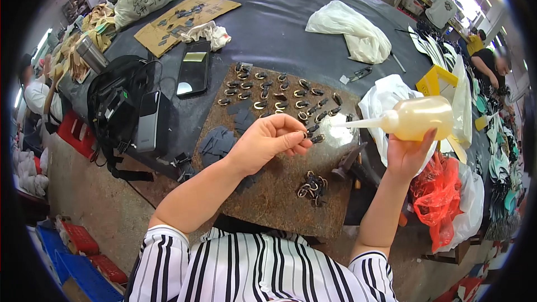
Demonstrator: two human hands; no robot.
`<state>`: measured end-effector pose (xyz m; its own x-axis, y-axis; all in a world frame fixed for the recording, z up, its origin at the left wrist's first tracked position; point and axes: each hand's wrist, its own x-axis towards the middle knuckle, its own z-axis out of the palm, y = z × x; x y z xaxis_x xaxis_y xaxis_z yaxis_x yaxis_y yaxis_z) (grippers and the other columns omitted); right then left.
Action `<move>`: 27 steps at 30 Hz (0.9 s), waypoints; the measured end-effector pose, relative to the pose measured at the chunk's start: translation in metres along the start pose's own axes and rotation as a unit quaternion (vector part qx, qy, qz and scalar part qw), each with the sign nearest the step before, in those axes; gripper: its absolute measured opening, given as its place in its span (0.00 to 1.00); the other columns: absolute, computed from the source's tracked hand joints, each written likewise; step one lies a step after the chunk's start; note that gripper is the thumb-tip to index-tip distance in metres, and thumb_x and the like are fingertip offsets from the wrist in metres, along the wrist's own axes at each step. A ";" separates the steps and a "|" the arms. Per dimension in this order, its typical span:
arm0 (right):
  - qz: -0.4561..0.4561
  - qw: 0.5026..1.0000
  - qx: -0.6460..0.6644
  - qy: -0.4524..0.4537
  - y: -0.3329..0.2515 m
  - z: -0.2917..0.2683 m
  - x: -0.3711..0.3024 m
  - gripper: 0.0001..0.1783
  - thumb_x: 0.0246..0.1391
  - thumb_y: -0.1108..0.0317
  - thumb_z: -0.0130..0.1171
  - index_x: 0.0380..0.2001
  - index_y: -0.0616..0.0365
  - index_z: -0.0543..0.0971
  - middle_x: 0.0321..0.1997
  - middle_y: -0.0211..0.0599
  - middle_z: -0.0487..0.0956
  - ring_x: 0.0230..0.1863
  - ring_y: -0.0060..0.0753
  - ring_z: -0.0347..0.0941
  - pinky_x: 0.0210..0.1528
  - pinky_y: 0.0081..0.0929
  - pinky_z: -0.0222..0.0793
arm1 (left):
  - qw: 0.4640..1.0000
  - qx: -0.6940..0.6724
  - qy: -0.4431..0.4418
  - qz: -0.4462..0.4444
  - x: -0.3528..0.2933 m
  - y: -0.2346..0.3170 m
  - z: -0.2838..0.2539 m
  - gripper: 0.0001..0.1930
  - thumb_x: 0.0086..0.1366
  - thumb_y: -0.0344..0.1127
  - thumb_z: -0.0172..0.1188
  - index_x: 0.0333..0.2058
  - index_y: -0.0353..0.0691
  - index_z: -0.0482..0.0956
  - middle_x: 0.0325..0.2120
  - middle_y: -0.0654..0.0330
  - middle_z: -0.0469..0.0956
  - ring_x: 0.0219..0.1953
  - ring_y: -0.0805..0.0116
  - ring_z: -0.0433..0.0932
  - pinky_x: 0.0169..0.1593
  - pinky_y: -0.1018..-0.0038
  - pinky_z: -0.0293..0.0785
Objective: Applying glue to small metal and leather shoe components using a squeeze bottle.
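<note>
My left hand point(267, 141) pinches a small black strap piece with a gold buckle point(306, 133) between thumb and fingertips, mostly hidden by them. My right hand point(410, 155) is wrapped round a translucent squeeze bottle point(423, 116) of yellowish liquid. The bottle is tipped on its side, its long thin nozzle point(358, 124) pointing left toward my left hand but apart from it. Beneath lies a brown board point(268, 210) bearing rows of black strap pieces with gold buckles point(267, 85). A loose heap of similar buckles point(313, 187) sits nearer me. Black fabric patches point(217, 144) lie by my left forearm.
A black backpack point(114, 92), a power bank point(149, 120) and a tablet-like device point(193, 70) stand on the left. Cardboard point(187, 17) with dark scraps is farther back. White plastic point(352, 28), snips point(361, 74) and a red bag point(439, 201) lie right. Other people work beyond.
</note>
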<state>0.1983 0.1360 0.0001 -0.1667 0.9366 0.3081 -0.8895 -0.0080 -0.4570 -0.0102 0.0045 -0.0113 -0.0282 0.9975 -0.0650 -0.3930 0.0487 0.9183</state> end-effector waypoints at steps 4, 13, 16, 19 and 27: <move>-0.035 0.996 -0.051 -0.060 0.003 0.001 -0.011 0.27 0.45 0.59 0.50 0.48 0.54 0.56 0.49 0.34 0.60 0.51 0.37 0.56 0.53 0.41 0.49 | 0.996 -0.086 0.016 0.005 0.000 -0.007 -0.007 0.05 0.51 0.30 0.53 0.27 0.36 0.72 0.22 0.63 0.72 0.24 0.78 0.71 0.29 0.84 0.67; -0.050 0.990 -0.098 -0.091 0.004 -0.009 -0.020 0.25 0.44 0.61 0.50 0.47 0.56 0.59 0.48 0.33 0.62 0.51 0.35 0.56 0.52 0.37 0.51 | 0.978 -0.202 0.018 -0.055 0.000 -0.005 -0.009 0.02 0.50 0.28 0.53 0.25 0.37 0.72 0.20 0.62 0.72 0.20 0.79 0.71 0.27 0.82 0.71; -0.050 0.983 -0.116 -0.132 0.004 -0.014 -0.020 0.26 0.45 0.60 0.50 0.48 0.56 0.58 0.50 0.36 0.60 0.53 0.36 0.54 0.54 0.38 0.48 | 0.979 -0.197 0.017 -0.057 0.000 -0.005 -0.008 0.02 0.50 0.28 0.53 0.24 0.37 0.72 0.20 0.62 0.72 0.19 0.79 0.71 0.27 0.82 0.71; -0.054 0.978 -0.139 -0.145 0.005 -0.013 -0.022 0.26 0.45 0.60 0.50 0.47 0.56 0.59 0.50 0.35 0.60 0.52 0.35 0.55 0.54 0.38 0.48 | 0.979 -0.193 0.019 -0.059 0.000 -0.005 -0.007 0.02 0.50 0.28 0.53 0.24 0.37 0.72 0.20 0.62 0.72 0.19 0.79 0.71 0.27 0.82 0.71; -0.073 0.976 -0.165 -0.120 0.008 -0.008 -0.025 0.27 0.42 0.61 0.54 0.46 0.56 0.60 0.46 0.32 0.64 0.47 0.33 0.60 0.50 0.33 0.55 | 0.981 -0.183 0.025 -0.060 0.000 -0.006 -0.008 0.02 0.51 0.28 0.52 0.25 0.36 0.71 0.20 0.61 0.72 0.18 0.79 0.71 0.27 0.81 0.71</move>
<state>0.1988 0.1150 -0.0178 -0.1785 0.8105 0.5579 -0.7319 0.2696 -0.6258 -0.0149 0.0037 -0.0197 -0.0027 0.9817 -0.1905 -0.6989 0.1344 0.7024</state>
